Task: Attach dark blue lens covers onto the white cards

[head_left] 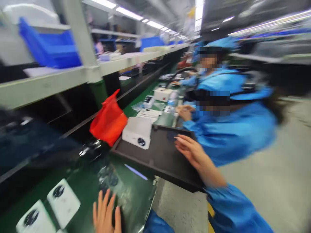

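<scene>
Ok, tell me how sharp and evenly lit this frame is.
Head view: heavy motion blur throughout, worst on the blue bins and the far end of the line; the right hand on the black tray is fairly sharp; ceiling strip lights blow out, and the green belt shows glare.

Left hand (pixel 106 213) low at the bottom edge of the view, palm down, fingers (pixel 105 203) straight and slightly spread, pointing away from the body; wrist and forearm out of frame. Right hand (pixel 191 152) extended forward and to the left, open, palm turned down and inward, fingers (pixel 182 139) held loosely together and lightly bent, nothing gripped. Right forearm bare just behind the wrist, then covered by a blue sleeve (pixel 233 207) running back to the lower right corner.
</scene>
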Tool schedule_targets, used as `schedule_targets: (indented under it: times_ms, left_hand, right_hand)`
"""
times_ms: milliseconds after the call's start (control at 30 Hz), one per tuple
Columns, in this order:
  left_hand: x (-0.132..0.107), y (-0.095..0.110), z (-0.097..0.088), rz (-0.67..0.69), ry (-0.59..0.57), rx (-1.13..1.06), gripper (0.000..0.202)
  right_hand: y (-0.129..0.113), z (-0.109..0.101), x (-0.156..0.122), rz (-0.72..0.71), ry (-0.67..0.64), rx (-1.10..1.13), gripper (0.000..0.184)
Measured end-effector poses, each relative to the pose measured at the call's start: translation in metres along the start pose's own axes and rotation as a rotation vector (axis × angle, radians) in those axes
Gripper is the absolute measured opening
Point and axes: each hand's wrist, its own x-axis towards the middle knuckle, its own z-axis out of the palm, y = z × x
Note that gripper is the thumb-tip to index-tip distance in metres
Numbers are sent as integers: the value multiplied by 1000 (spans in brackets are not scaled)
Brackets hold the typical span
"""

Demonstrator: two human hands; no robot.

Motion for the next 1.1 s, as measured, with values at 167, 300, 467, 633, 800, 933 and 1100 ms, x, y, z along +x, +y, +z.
schedule_targets:
  times_ms: [167, 300, 467, 633, 800, 933, 1100]
  left_hand:
    - [-45, 61, -38, -169, -36, 47, 35]
    - [-81, 90, -64, -388, 80, 165, 27]
    - [-126, 77, -111, -550, 113, 273, 36]
    - [-143, 29, -145, -554, 74, 337, 56]
    - [-138, -18, -134, -268, 65, 412, 23]
    - [-133, -30, -126, -117, 98, 458, 16]
    - [-130, -25, -129, -107, 131, 511, 13]
  right_hand:
    - [34, 15, -56, -208, -131, -264, 46]
    - [113, 23, -97, 133, -439, -459, 47]
    - [186, 40, -139, 412, -785, -511, 51]
    - [201, 73, -160, 402, -988, -566, 53]
    - [226, 112, -175, 363, -1098, -615, 50]
    - [241, 139, -182, 360, -1109, -600, 40]
    - [260, 161, -188, 371, -1083, -559, 35]
